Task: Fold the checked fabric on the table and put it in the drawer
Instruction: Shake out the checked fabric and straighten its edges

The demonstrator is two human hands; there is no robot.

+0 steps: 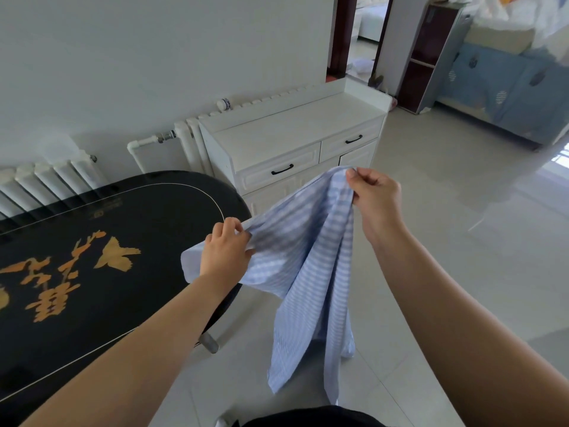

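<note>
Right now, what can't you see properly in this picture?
- Head view: the white cabinet's lower doors are partly hidden behind the checked fabric and the right hand.
- Both drawers are shut, so their insides cannot be seen.
- The left hand covers the fabric edge it pinches.
- The black table is cut off by the left edge.
- The room through the doorway is too small to make out.

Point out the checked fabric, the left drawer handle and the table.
checked fabric (308, 257): head view, middle of the hanging cloth.
left drawer handle (282, 170): head view, centre of the black bar.
table (138, 217): head view, bare black top.
</note>
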